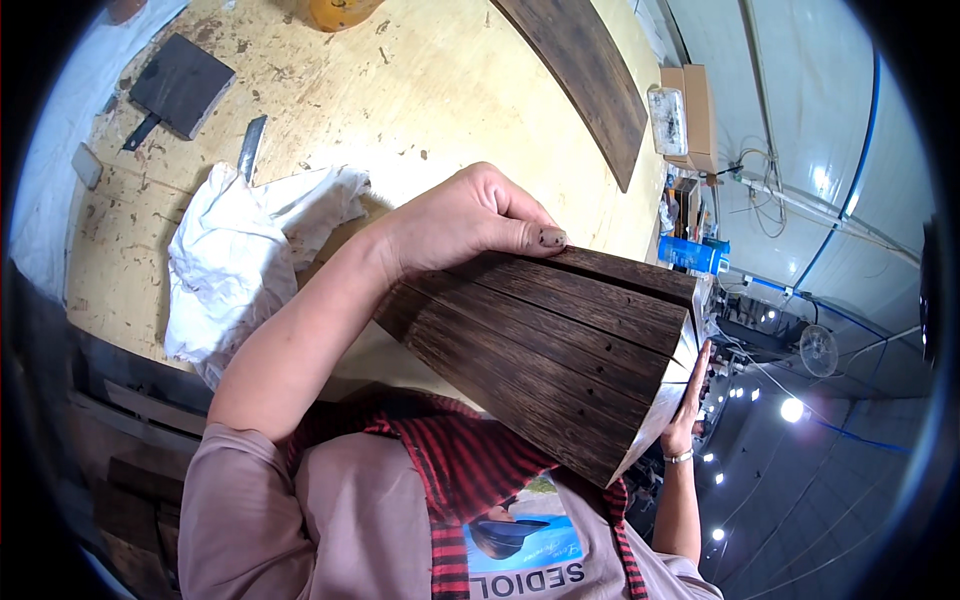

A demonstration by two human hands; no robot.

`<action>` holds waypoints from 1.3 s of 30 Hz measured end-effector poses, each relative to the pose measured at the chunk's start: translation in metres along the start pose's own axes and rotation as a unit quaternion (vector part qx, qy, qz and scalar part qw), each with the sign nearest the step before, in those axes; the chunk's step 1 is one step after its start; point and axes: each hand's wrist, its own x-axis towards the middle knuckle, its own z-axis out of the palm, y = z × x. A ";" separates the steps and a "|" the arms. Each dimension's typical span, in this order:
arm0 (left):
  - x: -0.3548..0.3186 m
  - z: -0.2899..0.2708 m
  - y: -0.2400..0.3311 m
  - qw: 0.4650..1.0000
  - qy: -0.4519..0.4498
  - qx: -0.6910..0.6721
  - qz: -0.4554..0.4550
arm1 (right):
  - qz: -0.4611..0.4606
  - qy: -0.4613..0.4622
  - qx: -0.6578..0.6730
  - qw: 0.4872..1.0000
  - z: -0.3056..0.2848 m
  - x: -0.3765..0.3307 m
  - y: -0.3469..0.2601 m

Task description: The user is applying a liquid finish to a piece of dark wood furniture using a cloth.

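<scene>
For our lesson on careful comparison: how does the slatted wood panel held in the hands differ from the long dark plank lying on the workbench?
The slatted wood panel is made of several joined strips; the long dark plank looks like a single board. The panel is lifted and tilted, with the left hand over its top edge and the right hand flat against its end; the plank lies untouched on the workbench. Both are dark-stained wood with visible grain.

Panel held up over the surface, one hand on each end

The slatted wooden panel [560, 350] sits in the middle, raised above the surface [420, 90]; the left hand [470, 215] is on its upper left edge, the right hand [688, 400] flat against its right end. Left of the panel, a crumpled cloth [240, 260] lies on the surface, with a chisel [250, 148] just behind it and a flat block [180, 85] further back left. A long plank [590, 80] lies at the far right, boxes [690, 115] beside it at the surface's right edge.
</scene>
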 end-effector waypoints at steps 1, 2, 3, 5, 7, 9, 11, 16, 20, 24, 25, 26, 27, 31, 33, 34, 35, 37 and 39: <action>0.000 0.000 0.000 1.000 0.000 0.001 0.000 | 0.000 0.002 -0.006 1.000 0.000 0.000 0.000; 0.000 0.000 0.000 1.000 0.006 0.008 0.003 | -0.001 0.002 -0.005 1.000 0.001 0.000 -0.001; 0.000 0.001 0.001 1.000 0.011 0.016 0.005 | 0.003 0.003 -0.004 1.000 0.001 0.000 -0.001; 0.000 0.001 0.000 1.000 0.014 0.014 0.007 | 0.007 0.005 -0.002 1.000 0.001 -0.001 -0.001; 0.000 0.001 0.000 1.000 0.017 0.013 0.009 | -0.007 0.003 -0.005 1.000 0.000 0.000 -0.001; 0.000 0.001 -0.002 0.999 0.024 0.020 0.021 | -0.011 0.006 0.002 1.000 0.001 0.000 -0.002; 0.001 -0.001 -0.002 0.998 0.026 0.056 0.019 | -0.015 0.010 0.010 1.000 0.002 0.000 -0.001; 0.002 0.001 0.003 0.991 0.003 0.129 0.026 | 0.009 0.021 0.026 0.999 0.002 -0.005 -0.001; 0.006 0.001 0.001 0.982 0.047 0.183 -0.001 | -0.001 0.034 0.012 0.999 0.002 -0.004 -0.004; 0.006 -0.001 0.004 0.982 0.026 0.187 -0.017 | 0.007 0.041 0.007 0.999 0.004 -0.003 -0.005; 0.006 -0.001 -0.001 0.982 0.023 0.188 0.004 | 0.006 0.049 0.011 0.999 0.004 -0.004 -0.007; 0.007 0.002 -0.001 0.981 0.032 0.190 -0.004 | 0.000 0.051 0.006 0.999 0.004 -0.005 -0.007; 0.008 0.003 -0.002 0.981 0.042 0.190 -0.013 | -0.005 0.052 0.001 0.999 0.002 -0.007 -0.006; 0.007 -0.004 -0.013 0.972 0.079 0.218 -0.027 | -0.006 0.071 -0.010 0.997 0.000 -0.002 -0.012; 0.011 -0.001 -0.012 0.972 0.139 0.188 0.022 | 0.000 0.094 -0.004 0.996 0.001 -0.001 -0.014; 0.017 0.002 -0.011 0.972 0.128 0.197 0.019 | -0.009 0.091 -0.010 0.996 -0.001 0.000 -0.016; 0.024 0.005 -0.011 0.974 0.145 0.169 0.045 | -0.018 0.088 -0.017 0.996 -0.002 0.001 -0.018; 0.035 0.013 -0.009 0.971 0.184 0.115 0.097 | -0.016 0.113 -0.006 0.993 -0.003 0.003 -0.022; 0.042 0.003 -0.008 0.977 0.156 0.112 0.090 | -0.027 0.115 -0.002 0.993 -0.004 0.001 -0.022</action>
